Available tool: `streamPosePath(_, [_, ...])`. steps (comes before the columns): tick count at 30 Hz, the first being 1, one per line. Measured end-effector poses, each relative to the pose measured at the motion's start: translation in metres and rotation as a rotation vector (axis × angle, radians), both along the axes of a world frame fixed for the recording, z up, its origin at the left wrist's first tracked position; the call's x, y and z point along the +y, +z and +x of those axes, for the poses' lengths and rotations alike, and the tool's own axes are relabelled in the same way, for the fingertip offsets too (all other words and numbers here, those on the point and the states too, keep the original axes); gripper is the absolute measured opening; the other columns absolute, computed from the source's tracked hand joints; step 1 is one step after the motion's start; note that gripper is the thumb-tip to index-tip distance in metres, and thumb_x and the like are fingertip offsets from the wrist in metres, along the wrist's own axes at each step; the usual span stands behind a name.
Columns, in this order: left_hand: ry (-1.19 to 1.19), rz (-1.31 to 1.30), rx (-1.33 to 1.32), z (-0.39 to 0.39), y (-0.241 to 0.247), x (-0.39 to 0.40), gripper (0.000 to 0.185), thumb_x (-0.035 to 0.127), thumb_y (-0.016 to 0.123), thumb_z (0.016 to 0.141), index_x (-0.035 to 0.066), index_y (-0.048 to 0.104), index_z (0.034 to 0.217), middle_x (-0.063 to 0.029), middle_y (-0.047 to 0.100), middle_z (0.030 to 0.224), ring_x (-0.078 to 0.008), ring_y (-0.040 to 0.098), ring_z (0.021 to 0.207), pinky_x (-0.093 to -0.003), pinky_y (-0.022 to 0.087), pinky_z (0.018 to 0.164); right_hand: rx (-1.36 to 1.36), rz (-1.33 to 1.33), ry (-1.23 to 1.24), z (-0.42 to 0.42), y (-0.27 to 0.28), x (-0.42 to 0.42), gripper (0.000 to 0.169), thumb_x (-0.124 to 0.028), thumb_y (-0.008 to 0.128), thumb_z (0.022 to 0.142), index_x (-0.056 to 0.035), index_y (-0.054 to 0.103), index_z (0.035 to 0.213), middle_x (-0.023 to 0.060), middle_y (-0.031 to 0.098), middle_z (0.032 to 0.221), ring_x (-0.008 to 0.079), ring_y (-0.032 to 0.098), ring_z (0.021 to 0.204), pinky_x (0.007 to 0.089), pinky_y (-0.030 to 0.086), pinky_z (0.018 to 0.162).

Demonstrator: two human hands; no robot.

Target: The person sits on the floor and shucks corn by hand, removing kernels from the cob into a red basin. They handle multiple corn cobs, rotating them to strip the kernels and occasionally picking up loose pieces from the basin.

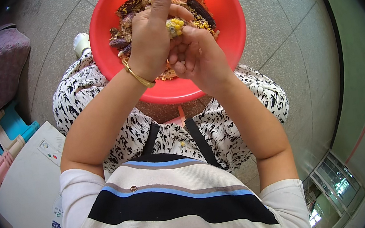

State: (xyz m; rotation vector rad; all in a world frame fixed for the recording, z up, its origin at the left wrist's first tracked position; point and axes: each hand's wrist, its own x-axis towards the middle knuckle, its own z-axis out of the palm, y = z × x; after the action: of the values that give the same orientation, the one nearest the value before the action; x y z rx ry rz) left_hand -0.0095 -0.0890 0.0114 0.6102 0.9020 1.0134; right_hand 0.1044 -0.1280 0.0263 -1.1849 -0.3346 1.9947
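A corn cob [174,25] with yellow and greyish kernels is held over a red plastic basin [232,25]. My left hand [151,42] grips it from the far side, thumb pointing up, and hides much of it. The thumb of my right hand [205,53] presses against the kernels at the cob's right end. The fingers of that hand curl below, with a pale kernel [182,62] at their tips. Inside the basin lie a dark cob [201,11], purple cobs [118,43] and many loose yellow and brown kernels [205,24].
The basin stands between my knees, above a speckled stone floor [271,38]. To the left are a white box [29,183] bearing writing, pink and blue plastic stools [13,126] and a purple cushioned seat [7,62]. A green wall [352,46] runs along the right.
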Motion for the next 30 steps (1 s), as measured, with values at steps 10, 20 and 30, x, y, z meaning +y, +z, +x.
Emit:
streamPosePath(10, [-0.051, 0.026, 0.152, 0.004, -0.004, 0.001, 0.057, 0.052, 0.042, 0.094, 0.0, 0.063, 0.083, -0.0061, 0.062, 0.072, -0.0094, 0.056, 0.059, -0.0223, 0.046, 0.052, -0.271, 0.176, 0.085, -0.001, -0.017, -0.003, 0.023, -0.021, 0.042, 0.085, -0.0035, 0.055, 0.078, 0.0055, 0.055, 0.064, 0.0105, 0.044, 0.048, 0.0217, 0.034, 0.043])
streamPosePath(20, [-0.057, 0.122, 0.197, 0.0, -0.012, 0.001, 0.046, 0.041, 0.048, 0.096, 0.001, 0.065, 0.08, -0.0017, 0.059, 0.069, -0.0067, 0.052, 0.057, -0.0198, 0.042, 0.052, -0.192, 0.16, 0.095, 0.005, -0.019, -0.003, 0.022, -0.019, 0.042, 0.086, -0.0024, 0.056, 0.081, 0.0076, 0.057, 0.067, 0.011, 0.046, 0.049, 0.0221, 0.033, 0.043])
streamPosePath(30, [-0.086, 0.033, 0.111, -0.004, 0.0, 0.001, 0.049, 0.045, 0.048, 0.095, 0.002, 0.063, 0.076, -0.0031, 0.059, 0.064, -0.0079, 0.054, 0.055, -0.0197, 0.042, 0.046, 0.133, 0.081, 0.095, 0.013, -0.018, -0.001, 0.021, -0.018, 0.044, 0.083, 0.0, 0.055, 0.086, 0.0096, 0.057, 0.068, 0.0128, 0.049, 0.055, 0.0222, 0.037, 0.048])
